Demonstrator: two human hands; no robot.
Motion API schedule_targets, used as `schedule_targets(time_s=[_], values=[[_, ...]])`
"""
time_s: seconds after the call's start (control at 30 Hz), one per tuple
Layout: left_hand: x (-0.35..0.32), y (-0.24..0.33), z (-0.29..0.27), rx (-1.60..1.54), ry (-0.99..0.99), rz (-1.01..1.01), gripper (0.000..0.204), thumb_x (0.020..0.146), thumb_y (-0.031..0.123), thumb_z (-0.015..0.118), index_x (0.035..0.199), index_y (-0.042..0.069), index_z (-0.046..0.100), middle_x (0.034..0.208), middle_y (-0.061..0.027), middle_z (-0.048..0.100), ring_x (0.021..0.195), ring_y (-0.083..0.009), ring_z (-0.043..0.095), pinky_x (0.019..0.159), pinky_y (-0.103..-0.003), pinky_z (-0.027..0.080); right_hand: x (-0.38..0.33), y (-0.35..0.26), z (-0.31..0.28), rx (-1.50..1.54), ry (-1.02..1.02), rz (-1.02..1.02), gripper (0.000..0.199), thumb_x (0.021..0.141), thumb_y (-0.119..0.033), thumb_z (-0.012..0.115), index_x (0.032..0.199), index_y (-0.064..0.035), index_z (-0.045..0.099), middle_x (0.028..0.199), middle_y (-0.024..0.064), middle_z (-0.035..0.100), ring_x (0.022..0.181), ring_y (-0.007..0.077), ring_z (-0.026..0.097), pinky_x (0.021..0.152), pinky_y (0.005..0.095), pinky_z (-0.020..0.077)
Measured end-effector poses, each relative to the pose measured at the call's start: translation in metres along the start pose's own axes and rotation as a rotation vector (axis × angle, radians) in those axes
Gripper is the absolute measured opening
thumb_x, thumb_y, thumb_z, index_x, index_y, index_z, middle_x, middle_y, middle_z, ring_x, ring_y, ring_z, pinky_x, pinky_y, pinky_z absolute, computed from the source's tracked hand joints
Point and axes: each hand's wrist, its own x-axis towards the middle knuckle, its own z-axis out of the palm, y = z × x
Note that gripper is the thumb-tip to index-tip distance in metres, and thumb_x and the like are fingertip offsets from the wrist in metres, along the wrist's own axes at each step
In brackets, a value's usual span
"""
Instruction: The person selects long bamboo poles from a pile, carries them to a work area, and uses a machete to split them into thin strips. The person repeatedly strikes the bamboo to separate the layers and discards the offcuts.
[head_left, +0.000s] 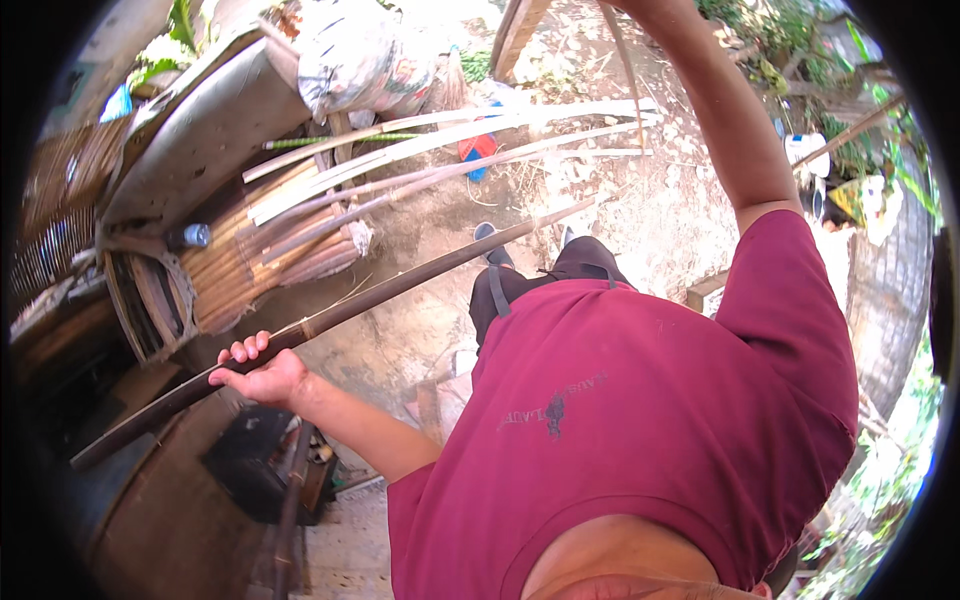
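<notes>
Head view, steeply down, close

Long dark bamboo strip (400,285), slanted, held.

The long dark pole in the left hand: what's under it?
Under the dark pole, gripped by the left hand, lie bare dirt ground and a bundle of bamboo strips. The person's red shirt covers the ground nearer their body.

an outdoor yard used as a bamboo workshop is shown: bare dirt ground (640,200) littered with chips, split bamboo strips (450,135) laid out, bundled canes (250,260) stacked at the left, greenery (880,150) seen along the edge
</notes>
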Motion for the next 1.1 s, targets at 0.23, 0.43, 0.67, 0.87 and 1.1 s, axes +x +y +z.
schedule_targets(time_s=[0.23, 0.43, 0.67, 0.87, 1.1], values=[[0.043, -0.072, 0.022, -0.016, 0.113, 0.011, 0.046, 0.103, 0.058, 0.042, 0.088, 0.015, 0.05, 0.067, 0.0043, 0.044, 0.058, -0.0097, 0.044, 0.052, -0.026, 0.041, -0.044, 0.069, -0.063, -0.224, 0.134, -0.216, 0.057, 0.108, -0.042, 0.036, 0.153, -0.0074, 0.036, 0.136, 0.0309, 0.054, 0.121, 0.0397, 0.06, 0.105, 0.0481, 0.0519], [0.021, -0.197, 0.047, -0.035, 0.273, 0.021, 0.049, 0.102, 0.057, 0.047, 0.085, 0.011, 0.048, 0.069, 0.0008, 0.048, 0.059, -0.0129, 0.047, 0.053, -0.027, 0.044, -0.107, 0.205, 0.024, -0.231, -0.186, -0.139, 0.041, 0.102, -0.049, 0.051, 0.111, -0.0084, 0.054, 0.071, 0.0094, 0.062, 0.066, 0.023, 0.065, 0.059, 0.039, 0.0524], [0.004, -0.298, 0.004, 0.228, -0.181, -0.525, 0.056, 0.104, 0.048, 0.05, 0.131, 0.0, 0.052, 0.126, -0.0129, 0.061, 0.111, -0.028, 0.06, 0.105, -0.048, 0.045, -0.192, 0.244, 0.164, -0.032, -0.493, -0.275, 0.052, 0.099, -0.052, 0.054, 0.114, -0.0031, 0.045, 0.073, 0.0233, 0.061, 0.075, 0.0457, 0.063, 0.068, 0.0542, 0.0497], [0.022, -0.322, -0.059, 0.298, -0.172, -0.682, 0.054, 0.099, 0.034, 0.063, 0.138, 0.0, 0.047, 0.133, -0.0155, 0.056, 0.12, -0.0317, 0.057, 0.112, -0.05, 0.042, -0.21, 0.23, 0.204, 0.053, -0.537, -0.385, 0.053, 0.098, -0.053, 0.055, 0.113, -0.0031, 0.044, 0.075, 0.0251, 0.059, 0.075, 0.0487, 0.062, 0.068, 0.0557, 0.0492], [0.003, -0.315, -0.034, 0.315, -0.144, -0.615, 0.043, 0.096, 0.024, 0.07, 0.123, -0.004, 0.053, 0.12, -0.0215, 0.066, 0.109, -0.0348, 0.066, 0.098, -0.054, 0.053, -0.187, 0.212, 0.204, 0.06, -0.635, -0.334, 0.067, 0.095, -0.062, 0.053, 0.125, -0.0032, 0.045, 0.095, 0.0256, 0.06, 0.089, 0.0459, 0.063, 0.079, 0.0515, 0.0506]])
